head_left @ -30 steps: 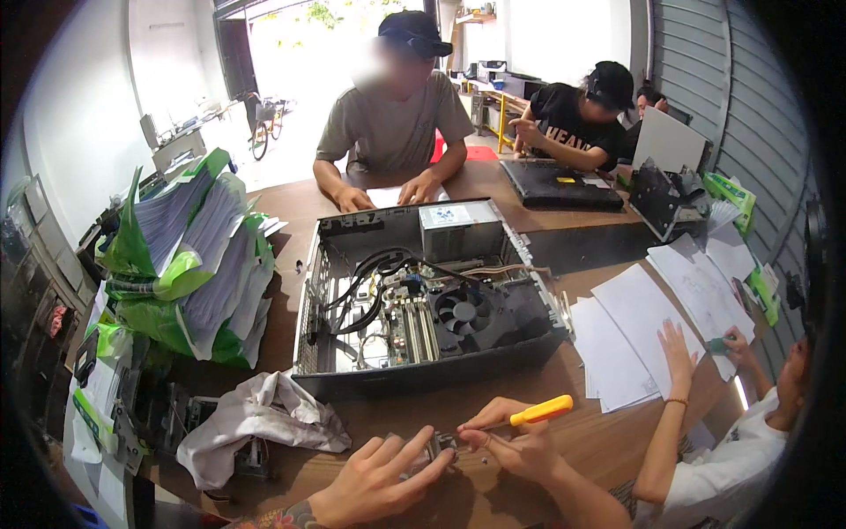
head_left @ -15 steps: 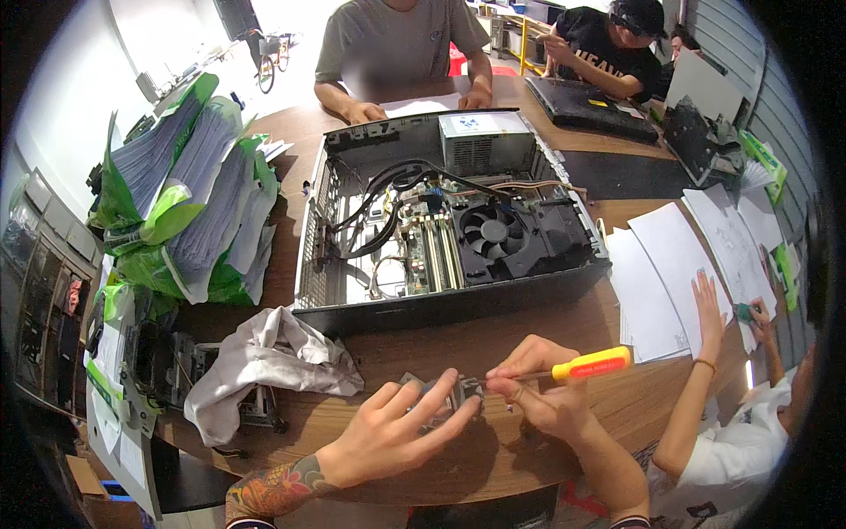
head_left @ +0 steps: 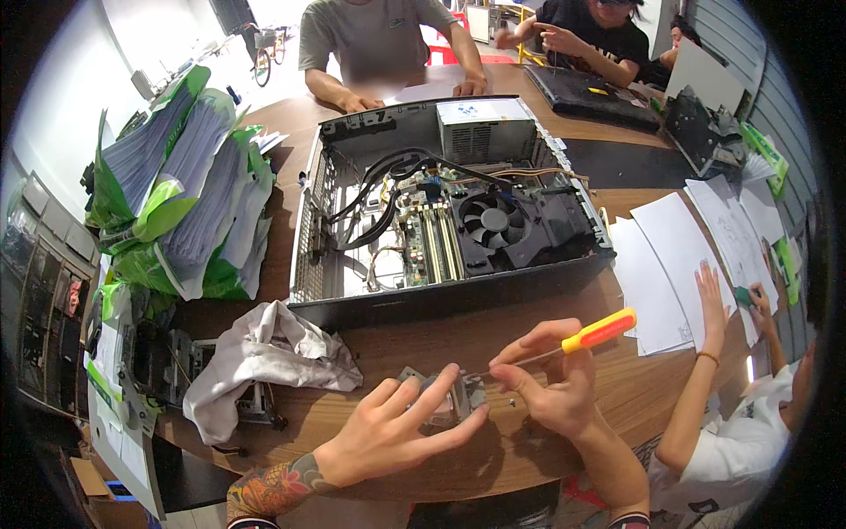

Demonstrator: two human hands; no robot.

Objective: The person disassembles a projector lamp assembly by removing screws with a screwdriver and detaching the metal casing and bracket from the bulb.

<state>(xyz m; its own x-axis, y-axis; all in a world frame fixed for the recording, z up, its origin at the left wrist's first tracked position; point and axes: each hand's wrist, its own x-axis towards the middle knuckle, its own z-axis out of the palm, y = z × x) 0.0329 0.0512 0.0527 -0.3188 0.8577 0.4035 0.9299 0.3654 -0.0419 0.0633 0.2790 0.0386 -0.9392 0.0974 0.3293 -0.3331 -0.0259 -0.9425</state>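
Observation:
On the near part of the table, my left hand is closed round a small grey metal bracket-like part, whose exact kind its fingers partly hide. My right hand pinches the thin shaft of a screwdriver between thumb and fingers. The yellow and red handle sticks up to the right, and the tip points into the metal part beside my left fingertips. A tiny screw lies on the wood by my right thumb. Beyond both hands stands an opened desktop computer case, with its black fan showing.
A crumpled pale cloth lies left, over metal parts. Paper stacks in green wrapping rise behind it. White sheets cover the right side, under another person's hands. A black laptop-like device lies far right, before another seated person.
The screwdriver's handle has swung up and to the right, and its shaft slants more steeply. My right fingers have lifted slightly. My left hand stays at the metal part.

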